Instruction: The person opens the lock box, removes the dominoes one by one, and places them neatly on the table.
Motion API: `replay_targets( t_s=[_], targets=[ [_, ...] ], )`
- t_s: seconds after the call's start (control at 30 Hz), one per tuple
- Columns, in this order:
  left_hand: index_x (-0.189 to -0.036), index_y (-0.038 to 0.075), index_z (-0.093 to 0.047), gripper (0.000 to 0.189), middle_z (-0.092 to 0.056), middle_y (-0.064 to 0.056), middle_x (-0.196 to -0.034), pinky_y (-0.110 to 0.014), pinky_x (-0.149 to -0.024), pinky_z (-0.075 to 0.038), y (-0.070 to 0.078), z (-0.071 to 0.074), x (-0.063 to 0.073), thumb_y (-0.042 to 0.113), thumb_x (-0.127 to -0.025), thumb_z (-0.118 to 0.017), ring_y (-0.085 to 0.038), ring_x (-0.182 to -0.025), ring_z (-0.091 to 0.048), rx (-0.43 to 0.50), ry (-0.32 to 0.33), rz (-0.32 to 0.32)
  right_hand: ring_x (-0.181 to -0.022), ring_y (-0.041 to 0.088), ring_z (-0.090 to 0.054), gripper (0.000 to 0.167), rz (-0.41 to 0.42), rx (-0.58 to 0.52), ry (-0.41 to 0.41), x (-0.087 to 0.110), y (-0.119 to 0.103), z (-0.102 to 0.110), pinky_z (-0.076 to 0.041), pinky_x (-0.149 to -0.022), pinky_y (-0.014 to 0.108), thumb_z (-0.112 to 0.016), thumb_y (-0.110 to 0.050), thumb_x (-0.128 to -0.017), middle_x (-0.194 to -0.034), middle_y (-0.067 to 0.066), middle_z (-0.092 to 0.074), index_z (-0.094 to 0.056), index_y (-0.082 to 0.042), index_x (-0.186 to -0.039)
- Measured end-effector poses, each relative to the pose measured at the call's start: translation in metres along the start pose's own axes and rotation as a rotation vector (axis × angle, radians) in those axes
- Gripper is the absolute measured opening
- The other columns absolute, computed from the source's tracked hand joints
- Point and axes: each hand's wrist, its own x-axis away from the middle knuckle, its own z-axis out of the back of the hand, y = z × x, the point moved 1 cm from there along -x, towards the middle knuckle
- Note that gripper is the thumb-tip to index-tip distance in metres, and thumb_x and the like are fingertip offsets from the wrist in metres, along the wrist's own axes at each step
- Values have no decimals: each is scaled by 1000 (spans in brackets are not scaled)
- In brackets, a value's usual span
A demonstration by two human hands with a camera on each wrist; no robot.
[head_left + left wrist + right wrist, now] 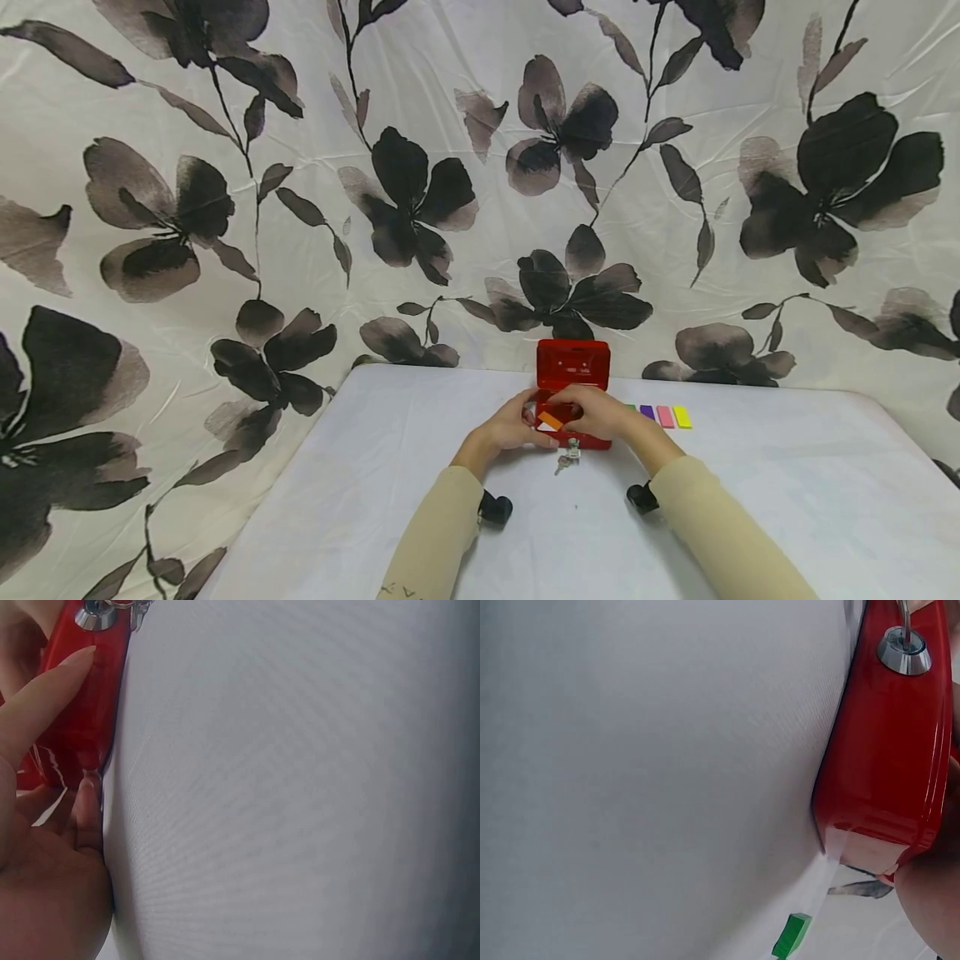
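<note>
A red metal cash box (592, 443) stands at the far side of the table with its lid (573, 364) raised. My left hand (508, 427) grips the box's left end, the thumb (56, 694) along the front wall and the other fingers around the side. From the right, my right hand (596, 410) reaches over the box, its thumb and fingertips at a small orange strip (551, 419) with a white part, tilted over the inside. They seem to pinch it. A silver lock (904, 651) sits in the front wall, with keys (567, 457) hanging from it.
Right of the box lie several small coloured pieces in a row: a green one (792, 935), a purple one (647, 412), a pink one (665, 417) and a yellow one (682, 417). A flower-print cloth (420, 200) hangs behind the white table (787, 483).
</note>
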Motion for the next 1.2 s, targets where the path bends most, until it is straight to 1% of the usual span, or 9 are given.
replay_targets(
  t_s=[0.2, 0.33, 0.47, 0.6, 0.67, 0.8, 1.0, 1.1, 1.2],
  targets=[
    [-156, 15, -41, 95, -51, -7, -97, -33, -74, -42, 0, 1, 0, 15, -76, -92, -22, -93, -47, -2, -9, -12, -124, 31, -58, 44, -13, 57, -27, -5, -1, -3, -49, -103, 52, -79, -12, -90, -130, 7, -66, -68, -12, -133],
    [-155, 17, -41, 93, -50, -7, -99, -31, -73, -42, 0, 3, -1, 16, -77, -91, -21, -94, -46, -7, -15, -17, -126, 31, -56, 45, -25, 81, -39, -7, -2, -2, -47, -105, 54, -78, -16, -91, -133, 6, -65, -68, -14, -135],
    [-155, 15, -42, 93, -50, -8, -99, -31, -73, -43, 0, 4, -1, 14, -76, -92, -22, -94, -46, -10, -13, -31, -128, 31, -55, 45, 2, 118, -62, -10, -3, -2, -45, -106, 55, -76, -17, -92, -135, 6, -64, -67, -14, -136],
    [-155, 14, -41, 95, -51, -8, -98, -31, -74, -43, -2, 3, -2, 15, -75, -92, -21, -94, -47, -13, -7, -19, -127, 30, -56, 44, 22, 137, -76, -10, -3, -3, -46, -107, 54, -76, -18, -93, -133, 6, -64, -67, -12, -135],
    [-156, 14, -40, 96, -51, -7, -97, -31, -74, -44, -2, 3, -2, 16, -75, -93, -21, -94, -47, -13, -5, -6, -127, 30, -56, 43, 24, 144, -73, -9, -3, -3, -45, -107, 54, -76, -19, -93, -133, 6, -64, -68, -12, -135],
    [-156, 12, -40, 96, -51, -8, -97, -32, -73, -44, -3, 1, -3, 17, -75, -93, -22, -93, -48, -6, -4, -5, -127, 30, -56, 42, 21, 148, -51, -8, -1, -4, -44, -107, 56, -76, -21, -93, -131, 5, -65, -69, -12, -134],
    [-156, 14, -40, 97, -51, -7, -98, -32, -74, -43, -4, 1, -3, 18, -75, -93, -22, -94, -47, -14, -1, 0, -125, 29, -57, 40, -9, 147, -38, -8, 0, -5, -43, -108, 58, -77, -20, -93, -129, 4, -65, -70, -14, -132],
    [-156, 14, -39, 97, -51, -8, -98, -33, -75, -43, -3, 0, -3, 17, -75, -93, -22, -95, -47, -16, 2, 3, -123, 28, -57, 39, -18, 145, -36, -8, -1, -5, -44, -107, 58, -77, -19, -92, -127, 4, -65, -71, -13, -130],
    [-156, 14, -40, 97, -51, -8, -98, -34, -76, -43, -3, 0, -3, 17, -75, -93, -22, -95, -47, -14, 3, 3, -116, 25, -60, 37, -43, 128, -34, -9, -1, -5, -47, -105, 54, -78, -18, -92, -122, 3, -66, -71, -12, -128]
  ],
)
